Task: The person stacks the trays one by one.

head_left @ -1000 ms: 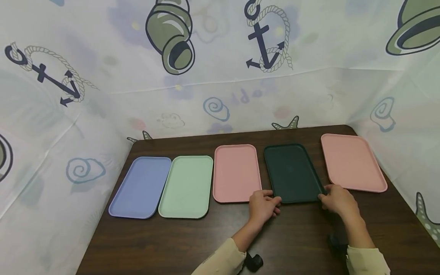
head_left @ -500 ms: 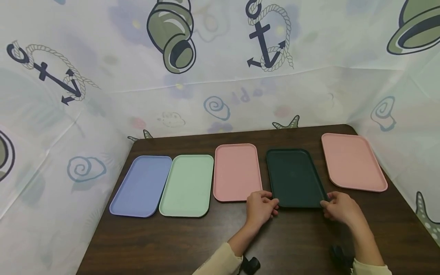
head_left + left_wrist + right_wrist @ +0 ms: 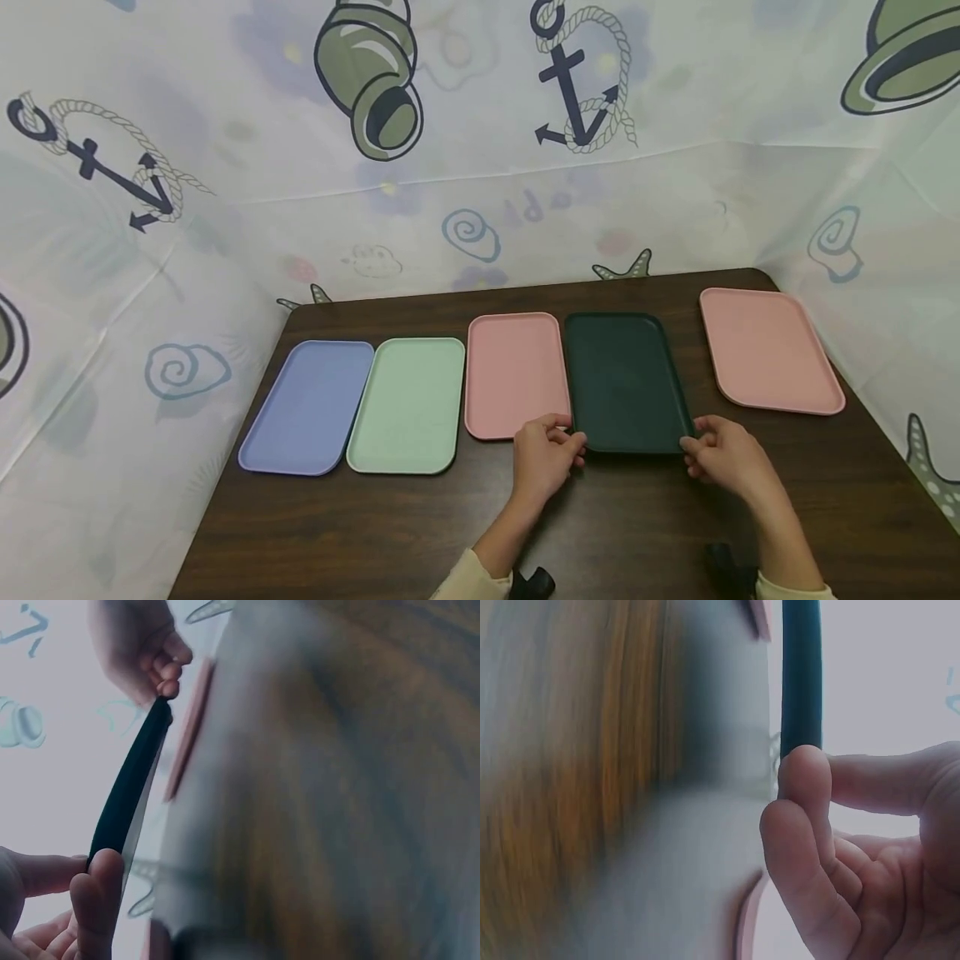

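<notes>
Dark-green tray (image 3: 628, 383) (round-cornered), grained tabletop (image 3: 375, 533)

Here's the bench (image 3: 360, 533): blue tray (image 3: 307, 407) near left edge, green tray (image 3: 407, 406), pink tray (image 3: 516, 371), second pink tray (image 3: 772, 350) by right edge!

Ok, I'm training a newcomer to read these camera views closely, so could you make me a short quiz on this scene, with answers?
1. True or false: the left hand and the right hand each pinch a near corner of the dark green tray.
2. Fill in the blank: in the head view, the tray between the light green tray and the dark green one is ____.
3. How many trays show in the head view? A) four, B) five, C) six

Key:
1. True
2. Pink (the pink tray)
3. B
</notes>
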A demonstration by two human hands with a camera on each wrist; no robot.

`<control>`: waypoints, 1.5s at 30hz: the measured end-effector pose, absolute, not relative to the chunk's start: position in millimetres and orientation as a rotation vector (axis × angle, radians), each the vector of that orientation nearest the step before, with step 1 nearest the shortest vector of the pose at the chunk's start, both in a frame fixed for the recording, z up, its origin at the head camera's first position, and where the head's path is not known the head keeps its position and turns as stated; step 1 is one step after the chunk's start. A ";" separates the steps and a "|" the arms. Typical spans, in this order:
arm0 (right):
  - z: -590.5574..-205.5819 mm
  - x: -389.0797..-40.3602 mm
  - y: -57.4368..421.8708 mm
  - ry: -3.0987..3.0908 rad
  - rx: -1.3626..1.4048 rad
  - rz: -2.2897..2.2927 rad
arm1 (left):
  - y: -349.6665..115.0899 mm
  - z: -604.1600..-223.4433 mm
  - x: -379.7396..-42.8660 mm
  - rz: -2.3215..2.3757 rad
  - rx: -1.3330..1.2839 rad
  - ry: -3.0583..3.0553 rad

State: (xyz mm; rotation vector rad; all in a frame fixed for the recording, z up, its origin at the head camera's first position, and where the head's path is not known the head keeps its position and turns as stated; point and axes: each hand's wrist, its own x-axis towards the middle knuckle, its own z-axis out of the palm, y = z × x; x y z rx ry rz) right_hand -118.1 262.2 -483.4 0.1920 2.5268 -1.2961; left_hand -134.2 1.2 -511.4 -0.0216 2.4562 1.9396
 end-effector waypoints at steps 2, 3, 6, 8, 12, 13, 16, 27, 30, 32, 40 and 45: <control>-483.6 -118.7 254.1 2.530 0.174 -1.317 | -7.7 -508.0 -134.2 1.921 -0.025 2.474; -484.1 -119.3 249.6 2.531 0.163 -1.331 | -13.0 -506.7 -134.1 1.909 -0.026 2.482; -486.6 -121.1 233.6 2.526 0.145 -1.371 | -31.8 -504.6 -133.9 1.872 -0.040 2.489; -488.4 -122.9 221.5 2.521 0.134 -1.391 | -45.7 -504.9 -133.7 1.843 -0.063 2.487; -491.7 -129.4 196.8 2.526 0.123 -1.403 | -71.1 -508.4 -134.2 1.788 -0.114 2.505; -492.3 -131.4 191.0 2.529 0.119 -1.403 | -76.6 -509.1 -134.4 1.776 -0.128 2.514; -494.3 -137.3 174.5 2.536 0.109 -1.423 | -91.1 -510.1 -135.2 1.766 -0.169 2.545; -505.6 -145.8 128.7 2.554 0.093 -1.524 | -124.7 -506.8 -140.3 1.595 -0.312 2.785; -508.5 -148.2 121.9 2.580 0.079 -1.524 | -128.8 -506.4 -143.1 1.554 -0.350 2.818; -509.0 -149.7 118.5 2.581 0.078 -1.528 | -130.9 -506.3 -145.0 1.533 -0.379 2.821; -508.0 -154.1 111.9 2.563 0.095 -1.579 | -134.3 -510.0 -151.8 1.511 -0.384 2.841; -510.0 -154.7 112.0 2.565 0.097 -1.576 | -132.4 -514.6 -154.2 1.482 -0.402 2.876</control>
